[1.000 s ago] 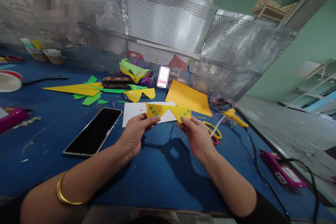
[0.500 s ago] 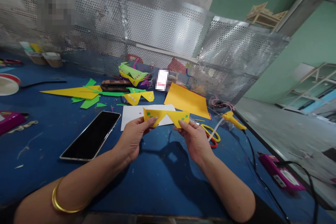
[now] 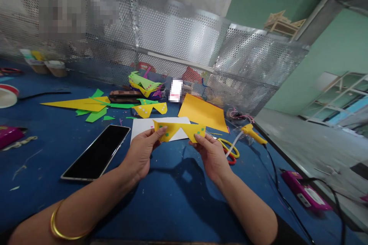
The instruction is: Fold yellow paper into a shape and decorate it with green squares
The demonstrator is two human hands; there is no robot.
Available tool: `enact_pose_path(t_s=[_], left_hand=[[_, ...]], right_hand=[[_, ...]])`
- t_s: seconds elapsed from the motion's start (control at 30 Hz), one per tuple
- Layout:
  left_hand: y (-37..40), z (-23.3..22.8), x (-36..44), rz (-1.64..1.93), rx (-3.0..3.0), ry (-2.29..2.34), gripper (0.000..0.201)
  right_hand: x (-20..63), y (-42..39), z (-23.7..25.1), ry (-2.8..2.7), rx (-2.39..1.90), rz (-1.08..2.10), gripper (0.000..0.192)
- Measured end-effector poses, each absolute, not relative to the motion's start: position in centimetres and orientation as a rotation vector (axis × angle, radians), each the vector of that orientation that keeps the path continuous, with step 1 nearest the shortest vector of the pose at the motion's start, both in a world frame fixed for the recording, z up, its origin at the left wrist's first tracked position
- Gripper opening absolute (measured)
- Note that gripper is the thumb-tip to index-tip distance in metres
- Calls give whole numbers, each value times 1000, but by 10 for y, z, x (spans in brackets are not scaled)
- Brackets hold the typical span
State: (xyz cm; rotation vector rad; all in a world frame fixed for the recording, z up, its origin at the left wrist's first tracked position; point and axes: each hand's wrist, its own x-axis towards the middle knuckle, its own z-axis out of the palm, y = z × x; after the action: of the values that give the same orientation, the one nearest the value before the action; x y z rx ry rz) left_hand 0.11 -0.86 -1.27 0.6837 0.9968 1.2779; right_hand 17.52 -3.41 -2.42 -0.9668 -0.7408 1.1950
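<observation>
1. Blue worktop runs under both arms, with a perforated metal screen at its back and green walls beyond.
2. Each grip is a narrow pinch: the left hand holds one end of a yellow paper piece, the right hand the other, so it hangs above the worktop in front of a white sheet.
3. Judging by its look, the yellow paper piece is already cut into two joined triangles and carries small green squares; whether more decoration is wanted cannot be told.
4. Left of the yellow paper piece lies a dark phone; right of it lie yellow scissors and a yellow glue gun with its black cord.
5. Behind it sit an orange sheet, a similar dotted yellow cut-out and yellow and green offcuts.
6. No brand or writing can be read; one label behind is blurred.
</observation>
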Motion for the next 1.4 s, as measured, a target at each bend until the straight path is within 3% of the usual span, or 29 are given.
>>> enact_pose_path(t_s=[0.17,0.67,1.07,1.4], left_hand=[[-9,-11,1,1281,657,994,22],[-9,-11,1,1309,621,994,29],[-7,-11,0,1312,620,984,29],[-7,-11,-2,1272,627,986,22]], right_hand=[[175,-34,-24,-733,-954,1188,27],[176,-33,-24,-796,-943,1158,36],[189,-27,-26,-852,-1050,758,34],[210,-25,-17,-1360,-1181,525,9]])
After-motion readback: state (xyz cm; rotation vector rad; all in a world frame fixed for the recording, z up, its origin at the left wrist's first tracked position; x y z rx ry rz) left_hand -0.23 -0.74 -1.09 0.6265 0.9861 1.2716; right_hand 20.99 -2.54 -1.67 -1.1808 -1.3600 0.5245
